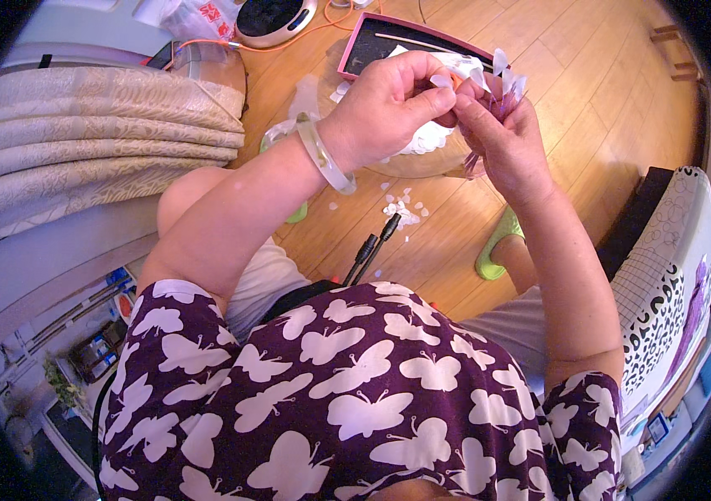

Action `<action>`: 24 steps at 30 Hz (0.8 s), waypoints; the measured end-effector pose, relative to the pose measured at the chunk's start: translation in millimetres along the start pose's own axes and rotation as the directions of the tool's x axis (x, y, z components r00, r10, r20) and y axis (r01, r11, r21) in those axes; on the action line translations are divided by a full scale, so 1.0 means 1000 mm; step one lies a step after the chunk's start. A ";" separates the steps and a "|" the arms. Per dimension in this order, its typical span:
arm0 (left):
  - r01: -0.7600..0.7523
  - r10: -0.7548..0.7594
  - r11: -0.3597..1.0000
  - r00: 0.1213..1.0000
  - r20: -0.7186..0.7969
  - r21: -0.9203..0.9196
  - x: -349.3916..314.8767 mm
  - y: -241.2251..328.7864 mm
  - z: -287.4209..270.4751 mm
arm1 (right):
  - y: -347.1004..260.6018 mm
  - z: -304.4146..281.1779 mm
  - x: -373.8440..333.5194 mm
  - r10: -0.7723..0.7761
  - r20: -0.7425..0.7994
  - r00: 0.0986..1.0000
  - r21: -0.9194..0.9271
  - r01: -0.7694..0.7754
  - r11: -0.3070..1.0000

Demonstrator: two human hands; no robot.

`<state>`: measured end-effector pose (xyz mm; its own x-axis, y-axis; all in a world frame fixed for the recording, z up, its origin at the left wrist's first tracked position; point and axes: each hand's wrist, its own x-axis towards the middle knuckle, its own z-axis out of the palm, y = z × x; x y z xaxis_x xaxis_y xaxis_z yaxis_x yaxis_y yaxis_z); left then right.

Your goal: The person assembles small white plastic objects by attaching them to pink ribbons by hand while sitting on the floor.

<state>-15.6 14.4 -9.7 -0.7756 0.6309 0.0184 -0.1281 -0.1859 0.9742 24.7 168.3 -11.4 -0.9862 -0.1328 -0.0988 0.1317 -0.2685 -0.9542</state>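
from my seat i've got both hands up close together, fingertips touching or nearly so. left hand (389,104) has its thumb and first finger pinched together, with a small pale petal (441,81) sticking up right at the pinch. looks clamped on that petal to me, though the very tips overlap the other hand so the exact contact is hard to read. right hand (506,146) is curled around a bunch of pale, purplish petals (512,86), which fan out above its fingers; a few thin purple stalks poke out below the palm. its thumb points at the left thumb.

under the hands i see a heap of white petals (426,140), and just behind it a pink-rimmed tray (354,52) with a dark inside and a thin stick lying across it. more loose white bits (404,210) are scattered on the wood floor (598,134) between the person's feet, near two black rod-like things (376,246). there's a milky bangle (322,154) on the left wrist and a green slipper (493,255) over on the right.
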 end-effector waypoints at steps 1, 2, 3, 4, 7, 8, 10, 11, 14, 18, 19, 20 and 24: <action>-0.002 0.002 1.000 1.000 0.001 0.000 0.000 0.001 0.000 | 0.001 -0.001 0.000 0.013 0.003 1.000 0.029 -0.013 0.999; 0.028 -0.028 0.999 1.000 0.014 -0.020 0.000 0.001 0.000 | -0.001 -0.002 -0.002 0.011 0.000 1.000 0.026 -0.011 1.000; 0.058 -0.057 0.998 0.998 0.028 -0.039 0.000 0.002 0.000 | -0.003 -0.002 -0.004 0.025 0.012 1.000 0.050 -0.025 0.998; 0.056 -0.055 0.998 0.998 0.032 -0.041 0.001 0.002 0.001 | -0.004 -0.003 -0.005 0.037 0.025 0.999 0.075 -0.039 0.996; 0.083 -0.078 0.992 0.996 0.051 -0.099 0.002 -0.001 0.000 | -0.006 -0.006 -0.007 0.064 0.043 0.997 0.078 -0.067 0.995; 0.088 -0.081 0.989 0.995 0.059 -0.118 0.001 -0.002 -0.001 | -0.007 -0.005 -0.006 0.062 0.043 0.997 0.079 -0.065 0.995; 0.092 -0.083 0.986 0.994 0.066 -0.136 0.000 -0.003 -0.003 | -0.008 -0.003 -0.005 0.100 0.075 0.992 0.125 -0.108 0.986; 0.093 -0.086 0.986 0.995 0.052 -0.142 0.000 -0.003 -0.002 | -0.008 -0.004 -0.006 0.096 0.072 0.993 0.124 -0.104 0.987; 0.103 -0.101 0.981 0.995 0.020 -0.163 -0.001 0.001 -0.001 | -0.008 -0.005 -0.009 0.137 0.027 0.990 0.033 -0.138 0.990; 0.062 -0.061 0.993 0.998 0.013 -0.097 0.000 0.013 0.000 | -0.006 -0.003 -0.011 0.095 -0.009 0.995 0.006 -0.095 0.995; 0.060 -0.059 0.994 0.998 0.015 -0.096 0.001 0.014 -0.002 | -0.005 -0.003 -0.012 0.096 -0.019 0.995 -0.013 -0.096 0.995; -0.008 0.010 0.997 1.000 0.015 -0.078 0.003 0.015 -0.007 | -0.006 -0.001 -0.012 0.093 -0.015 0.996 -0.012 -0.093 0.996; -0.271 0.278 0.952 0.960 -0.033 0.139 0.008 0.014 -0.005 | -0.008 0.002 -0.013 0.091 -0.004 0.996 -0.038 -0.091 0.995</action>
<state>-26.6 13.3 2.7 -0.8008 0.5290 0.2809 0.1742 -0.2431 0.9542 36.7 169.7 -2.2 -0.9707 -0.1524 -0.1860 0.2166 -0.2185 -0.9515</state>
